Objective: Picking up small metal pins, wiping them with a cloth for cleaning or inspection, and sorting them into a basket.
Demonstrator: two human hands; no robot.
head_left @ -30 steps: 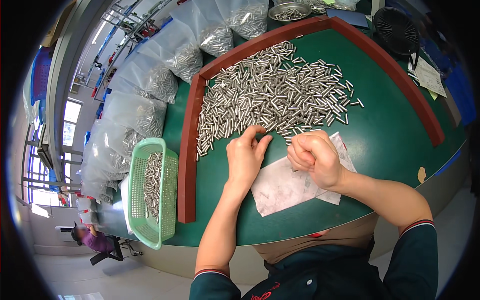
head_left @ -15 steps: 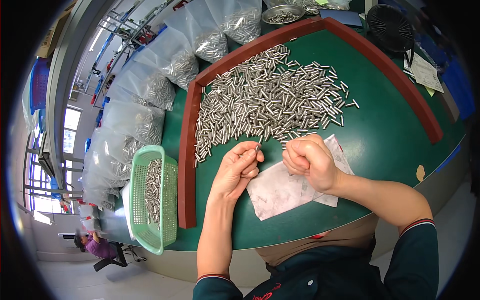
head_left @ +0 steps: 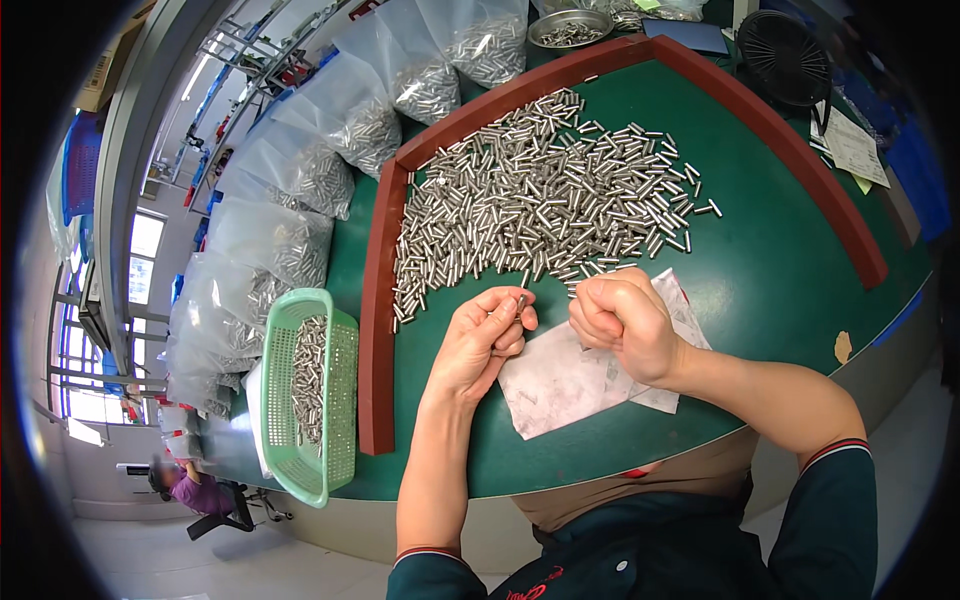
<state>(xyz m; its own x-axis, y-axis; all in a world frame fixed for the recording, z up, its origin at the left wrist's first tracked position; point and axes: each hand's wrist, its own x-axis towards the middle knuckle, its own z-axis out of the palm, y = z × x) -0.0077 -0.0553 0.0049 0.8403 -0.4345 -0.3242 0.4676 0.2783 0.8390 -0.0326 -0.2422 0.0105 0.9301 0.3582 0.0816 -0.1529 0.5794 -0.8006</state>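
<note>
A wide heap of short silvery metal pins [head_left: 545, 195] lies spread on the green tabletop [head_left: 770, 250]. Just below its near edge, my left hand [head_left: 487, 335] pinches one metal pin [head_left: 521, 302] between thumb and fingertips. Beside it, my right hand [head_left: 630, 325] is curled into a fist, thumb on top. What its fingers enclose, if anything, is hidden. Under and between both hands lies a smudged whitish sheet [head_left: 555, 385].
Dark red wooden rails [head_left: 378, 330] border the heap. A green plastic basket [head_left: 340, 400] with pins stands at left. Clear bags of pins [head_left: 365, 130] line the far left side. A metal bowl [head_left: 570, 30] and a black fan [head_left: 785, 58] stand at the back. Another person [head_left: 200, 490] sits far left.
The pin in my left hand sits at a slightly different angle between the fingertips. My right hand stays closed in nearly the same place. The whole view has shifted slightly.
</note>
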